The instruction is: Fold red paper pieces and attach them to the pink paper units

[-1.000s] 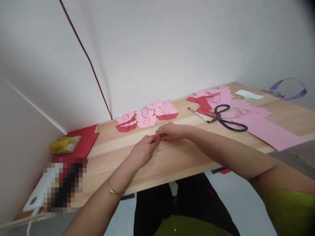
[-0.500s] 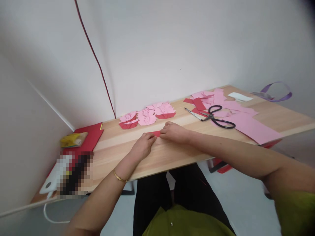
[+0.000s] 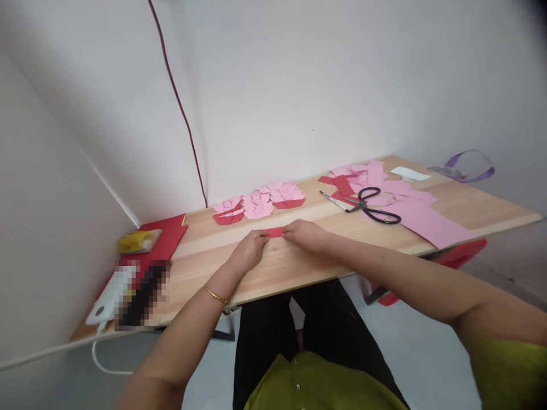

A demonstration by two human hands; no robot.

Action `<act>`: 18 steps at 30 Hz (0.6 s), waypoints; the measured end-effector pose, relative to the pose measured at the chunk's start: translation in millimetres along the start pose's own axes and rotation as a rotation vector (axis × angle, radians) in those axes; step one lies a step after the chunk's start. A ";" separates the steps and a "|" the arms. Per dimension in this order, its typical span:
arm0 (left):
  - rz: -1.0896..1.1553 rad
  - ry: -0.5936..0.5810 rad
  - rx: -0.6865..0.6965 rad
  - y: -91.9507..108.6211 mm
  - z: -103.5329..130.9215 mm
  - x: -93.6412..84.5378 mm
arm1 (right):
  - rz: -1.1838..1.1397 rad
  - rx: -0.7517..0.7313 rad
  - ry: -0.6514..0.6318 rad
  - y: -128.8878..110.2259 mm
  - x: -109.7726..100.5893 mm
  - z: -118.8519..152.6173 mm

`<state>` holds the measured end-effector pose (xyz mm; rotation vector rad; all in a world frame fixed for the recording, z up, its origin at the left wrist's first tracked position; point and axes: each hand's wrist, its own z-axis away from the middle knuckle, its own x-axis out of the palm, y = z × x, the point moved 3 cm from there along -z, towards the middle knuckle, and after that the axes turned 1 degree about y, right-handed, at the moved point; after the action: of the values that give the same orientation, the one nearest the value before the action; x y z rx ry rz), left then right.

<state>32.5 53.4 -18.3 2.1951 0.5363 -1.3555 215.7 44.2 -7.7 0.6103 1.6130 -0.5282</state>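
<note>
A narrow strip of red paper (image 3: 274,232) lies low over the wooden table (image 3: 282,265), stretched between my two hands. My left hand (image 3: 251,250) pinches its left end, the fingers pressed together. At the other end, my right hand (image 3: 305,234) has its thumb and fingers closed on the strip. Just beyond the hands stand several pink paper pieces with ragged, cut edges (image 3: 258,205), some with a red paper base (image 3: 289,204).
Black-handled scissors (image 3: 368,206) and a pen (image 3: 334,201) lie right of my hands, by pink paper sheets (image 3: 431,219) and red scraps (image 3: 343,185). At left are red sheets (image 3: 173,242), a yellow packet (image 3: 139,241) and a white device with a cable (image 3: 106,307).
My right hand has shifted slightly toward the strip's right end, so more red paper shows between the hands. The whole view has turned a little.
</note>
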 end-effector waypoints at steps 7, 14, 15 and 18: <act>0.056 0.063 0.001 -4.3 2.5 2.2 | -0.220 0.119 0.042 -0.2 -0.3 6.3; 0.057 0.121 -0.016 -8.4 4.9 3.9 | -0.299 0.123 0.093 -0.4 5.1 10.3; 0.054 0.121 -0.017 -8.4 5.0 3.9 | -0.314 0.138 0.098 -0.2 5.2 10.7; 0.046 0.110 -0.023 -8.1 4.3 3.5 | -0.332 0.177 0.085 0.4 5.1 10.7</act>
<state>26.3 57.5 -24.7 2.2588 0.5354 -1.2045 223.5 38.0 -14.0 0.5013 1.7716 -0.9081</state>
